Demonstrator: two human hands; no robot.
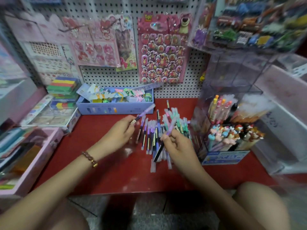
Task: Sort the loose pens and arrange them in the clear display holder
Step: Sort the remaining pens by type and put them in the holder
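At the pile (150, 136) — left hand (121, 132) grips one pen (145, 112), right hand (178, 144) another pen (172, 126)

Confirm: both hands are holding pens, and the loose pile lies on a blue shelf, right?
Wrong colour: the head view shows the shelf is red, not blue. The left hand and right hand are both holding pens, and the loose pile lies on that shelf.

Purple-green pen pile (155, 135) beside clear holder (235, 75)
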